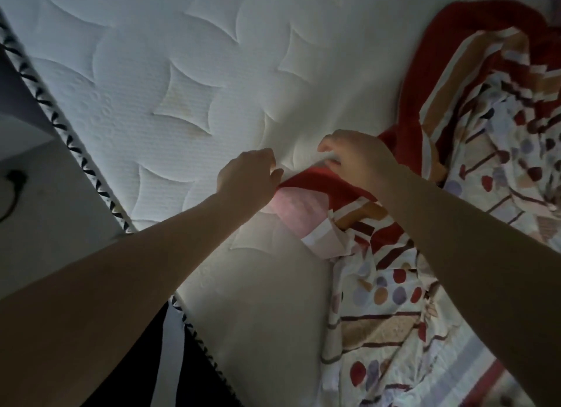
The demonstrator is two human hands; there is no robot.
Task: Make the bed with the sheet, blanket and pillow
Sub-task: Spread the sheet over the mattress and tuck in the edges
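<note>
- Head view: in dim light, I look down on two bare arms reaching out over a white quilted mattress [145, 73].
- The left hand [247, 173] has its grip pinched, thumb against fingers, on the red edge of the sheet [394, 300] near the middle of the bed.
- The right hand [355, 156], just beside it, curls its fingers over the same edge where red meets a pale fold. I read that grip as pinching the sheet too.
- The sheet is white with dots, stripes and a red border. It lies bunched over the right side of the mattress.
- A pink patch [297, 212] shows under the held edge; I cannot tell what it is.
- Left of the mattress's black-and-white piping [60, 124] is grey floor [60, 200], with a dark cable [12, 191] on it.
</note>
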